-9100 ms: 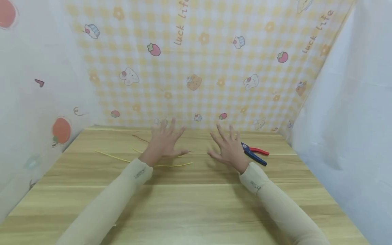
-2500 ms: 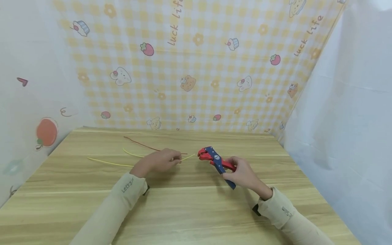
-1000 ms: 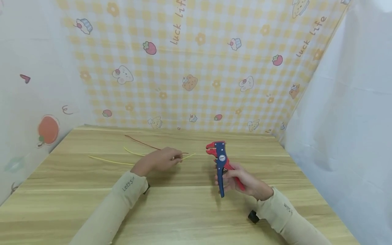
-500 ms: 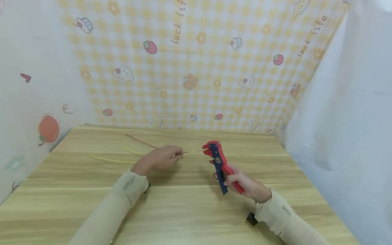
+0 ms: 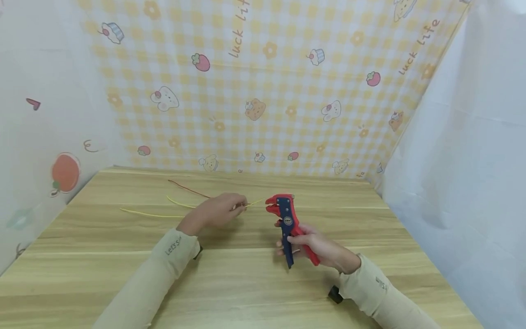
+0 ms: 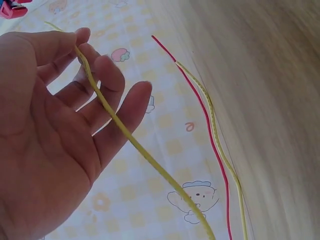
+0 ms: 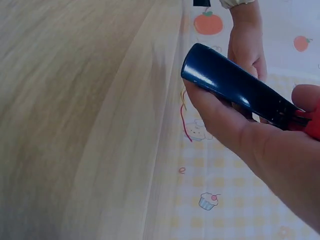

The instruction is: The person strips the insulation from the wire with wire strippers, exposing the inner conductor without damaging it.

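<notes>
My left hand (image 5: pixel 219 209) pinches a yellow wire (image 6: pixel 150 160) between thumb and index fingertip, the other fingers loosely bent. The wire's short free end points right from the fingertips. My right hand (image 5: pixel 324 246) grips a wire stripper (image 5: pixel 286 212) with a dark blue body and red handle and jaws. Its jaws gape to the left, close by the wire's free end. Behind the left hand lie a red wire (image 6: pixel 205 112) and a second yellow wire (image 6: pixel 215 130), their middle parts hidden by that hand in the head view.
Both hands work over a wood-grain table (image 5: pixel 246 288). A yellow-checked printed cloth (image 5: pixel 271 82) hangs along its back edge. White sheets close in the left side (image 5: pixel 24 137) and the right side (image 5: pixel 464 173).
From lying on the table, the stripper came into the right hand, and the left hand took up a yellow wire. In the last half second, the stripper has shifted left toward the wire's end.
</notes>
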